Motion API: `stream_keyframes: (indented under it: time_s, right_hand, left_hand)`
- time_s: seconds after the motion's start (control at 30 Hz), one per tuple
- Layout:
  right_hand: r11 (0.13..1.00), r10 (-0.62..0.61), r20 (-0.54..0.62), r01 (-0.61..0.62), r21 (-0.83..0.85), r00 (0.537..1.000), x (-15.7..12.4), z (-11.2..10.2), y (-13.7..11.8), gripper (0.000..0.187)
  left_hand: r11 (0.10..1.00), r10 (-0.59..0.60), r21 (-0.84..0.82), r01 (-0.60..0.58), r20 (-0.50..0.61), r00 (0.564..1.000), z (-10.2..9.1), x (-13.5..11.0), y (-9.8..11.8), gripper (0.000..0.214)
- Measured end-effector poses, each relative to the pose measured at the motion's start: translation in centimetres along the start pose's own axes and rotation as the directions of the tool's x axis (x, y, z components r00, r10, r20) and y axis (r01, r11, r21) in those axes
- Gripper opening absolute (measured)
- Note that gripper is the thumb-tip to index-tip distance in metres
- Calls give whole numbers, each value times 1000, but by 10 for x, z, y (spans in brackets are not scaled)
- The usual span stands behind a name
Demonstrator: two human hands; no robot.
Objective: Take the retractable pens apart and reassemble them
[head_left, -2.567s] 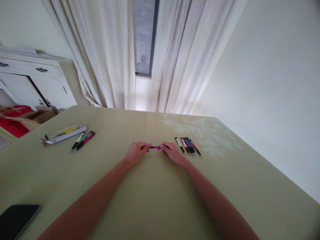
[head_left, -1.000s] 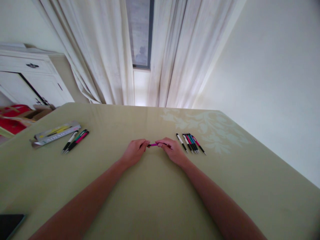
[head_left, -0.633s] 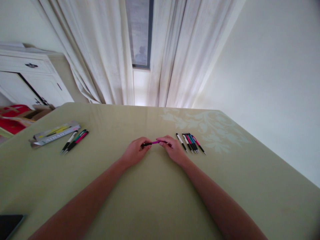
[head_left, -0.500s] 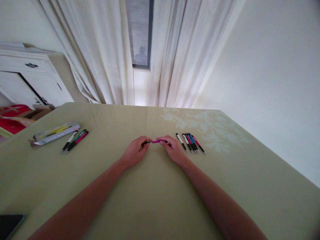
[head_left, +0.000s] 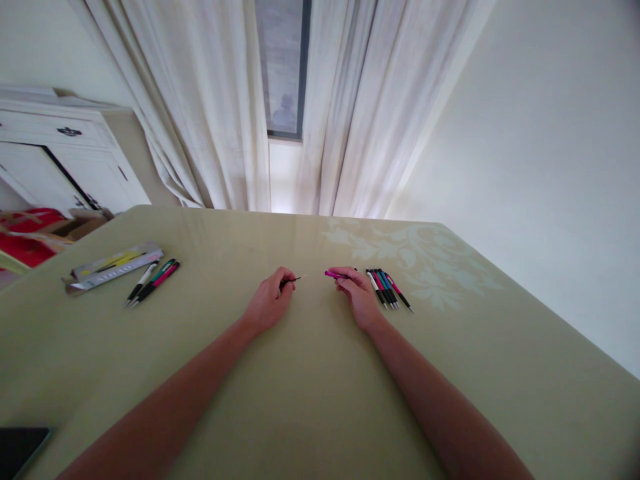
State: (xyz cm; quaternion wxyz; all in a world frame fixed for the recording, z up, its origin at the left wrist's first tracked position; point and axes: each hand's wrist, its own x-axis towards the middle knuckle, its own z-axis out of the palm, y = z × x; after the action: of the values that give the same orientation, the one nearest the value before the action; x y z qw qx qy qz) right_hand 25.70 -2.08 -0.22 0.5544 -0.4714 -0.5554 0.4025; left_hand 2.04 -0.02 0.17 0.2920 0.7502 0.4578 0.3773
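My left hand (head_left: pixel 270 298) is closed on the black front part of a pen (head_left: pixel 286 283), from which a thin refill sticks out to the right, with a pale tip. Facing it across a gap, my right hand (head_left: pixel 356 291) pinches a magenta pen barrel (head_left: pixel 332 274); fingers cover its other end. Just right of that hand lies a row of several pens (head_left: pixel 385 288) in white, pink, teal and blue with black grips. One white pen beside the row is mostly hidden behind the hand.
On the left of the table (head_left: pixel 300 387) lie an opened pen box (head_left: pixel 117 268) and three pens (head_left: pixel 153 283). A dark flat device (head_left: pixel 20 448) rests at the near left corner. Curtains (head_left: pixel 210 107) hang beyond the far edge, and a white cabinet (head_left: pixel 65 153) stands back left.
The two pen parts, end to end before, are now apart with the thin refill exposed. My right hand has shifted right and covers most of the nearest white pen.
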Motion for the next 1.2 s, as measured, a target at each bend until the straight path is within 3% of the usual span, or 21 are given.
stream_keyframes:
  time_s: [0.23,0.33,0.47,0.6,0.73,0.9,1.0,1.2]
  right_hand:
    - [1000,-4,-44,5,22,999,1,0,7,17]
    - [1000,2,-6,-2,7,1000,-1,2,0,18]
    - [976,-18,19,22,-219,1000,-3,9,-6,17]
    - [855,-116,13,107,-507,993,-3,15,-2,16]
    - [783,-167,44,160,-602,985,-4,18,2,18]
    - [699,-211,57,191,-689,976,-6,18,-1,14]
    - [703,-244,68,225,-675,967,-8,17,-7,14]
    - [767,-291,265,390,-510,919,-11,18,-16,11]
  left_hand:
    - [1000,2,10,-2,18,1000,1,-1,0,15]
    - [1000,6,-12,-6,36,999,1,-1,-1,19]
    - [999,-17,-50,20,52,999,1,0,-2,23]
    - [997,-33,-63,37,70,997,0,0,-1,29]
    - [1000,0,3,0,82,997,-1,0,2,33]
    - [991,121,64,-121,3,993,0,1,0,26]
    - [987,146,61,-146,14,989,1,1,-1,25]
    - [989,143,18,-146,124,982,2,0,0,21]
